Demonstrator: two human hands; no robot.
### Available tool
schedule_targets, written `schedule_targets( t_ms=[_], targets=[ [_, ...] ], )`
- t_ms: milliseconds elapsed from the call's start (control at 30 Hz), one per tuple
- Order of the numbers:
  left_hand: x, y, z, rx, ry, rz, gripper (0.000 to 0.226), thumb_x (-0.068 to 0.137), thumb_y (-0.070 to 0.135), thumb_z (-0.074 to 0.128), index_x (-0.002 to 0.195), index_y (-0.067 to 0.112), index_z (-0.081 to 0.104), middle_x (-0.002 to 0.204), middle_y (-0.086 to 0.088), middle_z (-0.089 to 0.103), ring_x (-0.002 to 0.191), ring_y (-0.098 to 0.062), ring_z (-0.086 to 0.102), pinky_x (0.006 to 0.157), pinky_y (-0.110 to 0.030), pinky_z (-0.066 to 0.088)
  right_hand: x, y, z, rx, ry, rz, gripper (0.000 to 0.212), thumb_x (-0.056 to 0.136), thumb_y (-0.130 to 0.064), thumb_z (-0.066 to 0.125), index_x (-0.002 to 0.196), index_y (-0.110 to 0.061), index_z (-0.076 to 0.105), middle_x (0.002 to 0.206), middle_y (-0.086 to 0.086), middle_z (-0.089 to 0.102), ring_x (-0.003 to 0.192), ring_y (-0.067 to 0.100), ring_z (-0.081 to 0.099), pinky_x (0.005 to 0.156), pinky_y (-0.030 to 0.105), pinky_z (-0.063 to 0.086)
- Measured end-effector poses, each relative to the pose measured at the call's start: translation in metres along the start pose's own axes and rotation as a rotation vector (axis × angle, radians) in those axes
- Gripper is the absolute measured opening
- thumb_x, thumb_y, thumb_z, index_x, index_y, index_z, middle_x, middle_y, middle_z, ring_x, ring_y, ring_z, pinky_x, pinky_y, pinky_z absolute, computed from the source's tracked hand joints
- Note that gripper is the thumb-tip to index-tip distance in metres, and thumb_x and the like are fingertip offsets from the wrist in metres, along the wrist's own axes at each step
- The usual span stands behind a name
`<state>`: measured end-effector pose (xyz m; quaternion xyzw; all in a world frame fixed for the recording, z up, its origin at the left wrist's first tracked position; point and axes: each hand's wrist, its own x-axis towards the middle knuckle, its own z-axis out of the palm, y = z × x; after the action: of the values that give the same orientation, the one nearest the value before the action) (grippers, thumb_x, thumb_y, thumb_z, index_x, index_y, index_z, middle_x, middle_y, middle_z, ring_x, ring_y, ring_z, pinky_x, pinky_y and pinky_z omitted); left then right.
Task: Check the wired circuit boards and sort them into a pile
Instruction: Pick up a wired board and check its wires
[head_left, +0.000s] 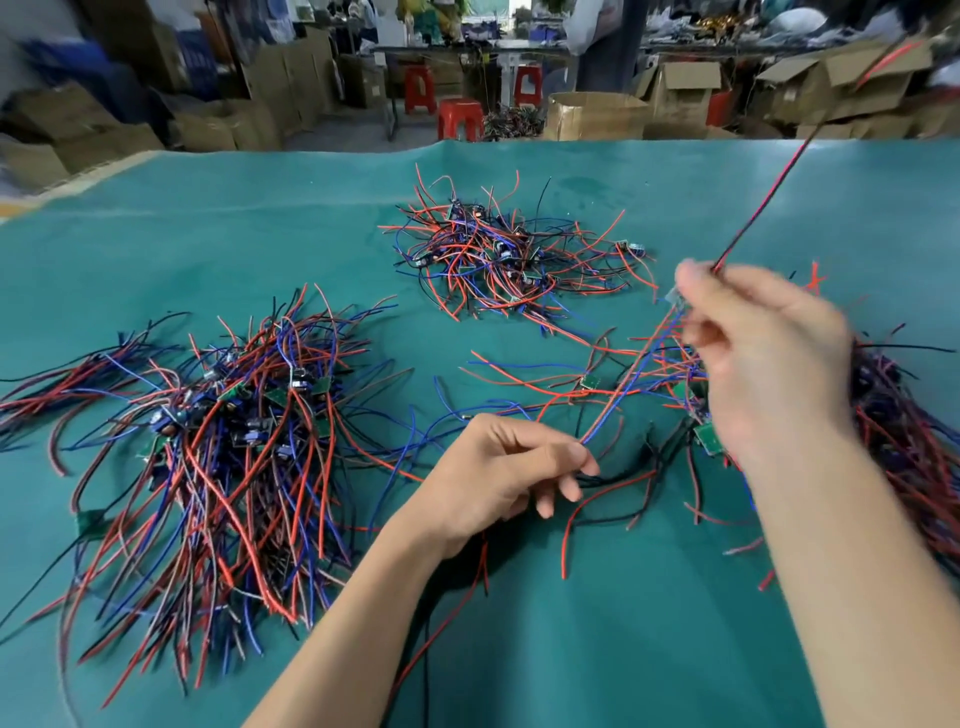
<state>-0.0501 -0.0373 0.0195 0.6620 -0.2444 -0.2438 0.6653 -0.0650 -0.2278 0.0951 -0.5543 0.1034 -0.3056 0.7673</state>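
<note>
head view | step: checking one board, judged mid-inspection | right hand (763, 358) raised, pinching red-black wire pair (769, 208), small blurred board (675, 297) at fingertips | left hand (498, 467) pinching blue wire (623, 384) low over green surface (623, 649) | next: likely free tangled leads, drop onto left pile (223, 441) | thin, limp, springy wires; flat green boards

Our raised right hand (763, 358) was smeared by motion, so we could not tell how its fingers lay on the paired red-and-black wire (769, 200), whose far end blurred out above. Behind that hand, the dark tangle of red, blue and black wires (904, 447) ran off the picture's edge.
</note>
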Motion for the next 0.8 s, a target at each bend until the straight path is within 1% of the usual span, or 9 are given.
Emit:
schedule_targets(
  t_ms=[133, 267, 367, 433, 500, 567, 667, 733, 800],
  targets=[
    [0.0, 0.0, 0.002, 0.072, 0.021, -0.009, 0.013, 0.094, 0.013, 0.065, 0.088, 0.008, 0.075, 0.075, -0.003, 0.071, 0.05, -0.009, 0.051, 0.039, -0.018, 0.029, -0.007, -0.05, 0.04, 0.048, -0.139, -0.08, 0.024, 0.084, -0.009, 0.079, 0.063, -0.016, 0.069, 0.062, -0.002, 0.06, 0.052, 0.01, 0.049, 0.047, 0.022, 0.035],
    [0.001, 0.002, 0.003, 0.049, 0.072, -0.015, 0.014, 0.092, 0.0, 0.059, 0.086, 0.004, 0.071, 0.072, -0.005, 0.068, 0.049, -0.01, 0.051, 0.039, -0.018, 0.032, -0.003, -0.061, 0.121, -0.035, -0.473, -0.055, 0.024, 0.079, -0.019, 0.083, 0.059, -0.012, 0.071, 0.062, 0.0, 0.065, 0.049, 0.011, 0.055, 0.042, 0.02, 0.036],
    [-0.003, 0.005, 0.006, 0.048, 0.082, 0.026, 0.033, 0.077, 0.003, 0.054, 0.061, 0.026, 0.071, 0.057, 0.007, 0.064, 0.046, -0.004, 0.05, 0.045, -0.018, 0.038, -0.003, -0.019, 0.197, -0.322, -0.583, -0.07, 0.028, 0.084, -0.02, 0.078, 0.078, 0.006, 0.071, 0.073, 0.02, 0.069, 0.053, 0.027, 0.064, 0.039, 0.029, 0.051],
    [-0.004, 0.005, 0.006, 0.048, 0.129, 0.027, 0.036, 0.07, 0.01, 0.049, 0.06, 0.035, 0.072, 0.066, 0.002, 0.067, 0.059, -0.013, 0.055, 0.058, -0.028, 0.044, 0.006, 0.017, 0.225, -0.693, -0.682, -0.061, 0.035, 0.09, -0.033, 0.072, 0.088, 0.002, 0.069, 0.088, 0.026, 0.072, 0.072, 0.037, 0.072, 0.053, 0.047, 0.062],
    [-0.002, 0.002, 0.005, 0.027, 0.114, 0.041, 0.033, 0.072, 0.01, 0.048, 0.058, 0.03, 0.071, 0.061, 0.005, 0.065, 0.053, -0.01, 0.053, 0.053, -0.023, 0.042, 0.015, 0.04, 0.217, -1.058, -0.719, -0.182, 0.04, 0.089, -0.044, 0.067, 0.087, -0.004, 0.068, 0.084, 0.018, 0.072, 0.078, 0.034, 0.071, 0.065, 0.046, 0.063],
    [0.0, -0.001, 0.003, 0.007, 0.083, 0.034, 0.026, 0.081, 0.002, 0.056, 0.067, 0.02, 0.07, 0.06, 0.005, 0.064, 0.045, -0.005, 0.05, 0.041, -0.016, 0.035, 0.017, 0.047, 0.182, -1.251, -0.686, -0.337, 0.04, 0.082, -0.047, 0.064, 0.082, -0.008, 0.069, 0.077, 0.011, 0.071, 0.078, 0.031, 0.068, 0.071, 0.039, 0.06],
    [0.003, -0.004, 0.001, -0.01, 0.104, 0.004, 0.014, 0.094, -0.003, 0.055, 0.089, 0.0, 0.068, 0.074, -0.007, 0.068, 0.049, -0.009, 0.053, 0.039, -0.016, 0.033, 0.028, 0.051, 0.1, -1.431, -0.527, -0.208, 0.028, 0.074, -0.036, 0.063, 0.09, -0.016, 0.074, 0.093, 0.01, 0.074, 0.093, 0.032, 0.07, 0.082, 0.038, 0.058],
    [0.004, -0.005, 0.0, -0.016, 0.112, 0.0, 0.013, 0.095, -0.001, 0.055, 0.094, -0.004, 0.068, 0.077, -0.011, 0.068, 0.049, -0.01, 0.053, 0.039, -0.016, 0.032, 0.029, 0.056, 0.048, -1.523, -0.436, -0.072, 0.021, 0.077, -0.029, 0.068, 0.094, -0.02, 0.074, 0.104, 0.008, 0.073, 0.103, 0.033, 0.067, 0.087, 0.039, 0.056],
    [0.004, -0.004, 0.0, -0.024, 0.113, 0.0, 0.014, 0.096, 0.0, 0.055, 0.096, -0.005, 0.068, 0.078, -0.012, 0.068, 0.05, -0.01, 0.053, 0.039, -0.016, 0.032, 0.021, 0.065, 0.019, -1.486, -0.381, -0.06, 0.015, 0.08, -0.027, 0.074, 0.094, -0.024, 0.076, 0.103, 0.003, 0.075, 0.104, 0.03, 0.067, 0.087, 0.037, 0.054]
  ],
)
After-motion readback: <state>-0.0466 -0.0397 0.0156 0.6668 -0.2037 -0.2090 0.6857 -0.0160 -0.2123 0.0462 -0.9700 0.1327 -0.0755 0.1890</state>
